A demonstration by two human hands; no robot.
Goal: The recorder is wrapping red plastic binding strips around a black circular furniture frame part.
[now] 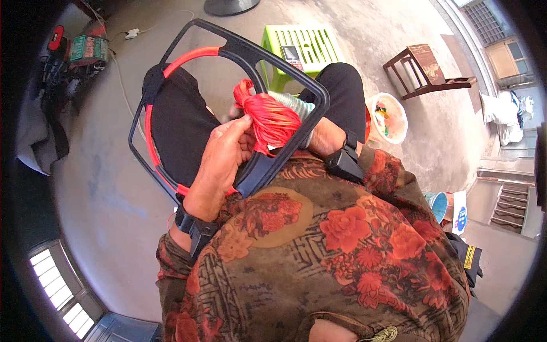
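Observation:
A black plastic frame (236,43) with a round inner ring lies tilted across my lap. Red cord (150,128) covers parts of the ring's left side. A thick bundle of red cord (273,122) sits at the ring's right side. My left hand (222,151) is closed, its thumb and curled fingers at the bundle's left edge. My right hand (296,105), in a pale green and white glove, reaches under the frame's right side and grips the bundle from behind. Most of its fingers are hidden by the bundle.
A lime-green plastic stool (310,37) carries a mobile phone (292,56) just beyond my knees. To the right are a white bucket (399,117) with small colourful bits and a wooden chair (424,65). Machine-like gear (88,48) and a cable (121,80) lie at the left.

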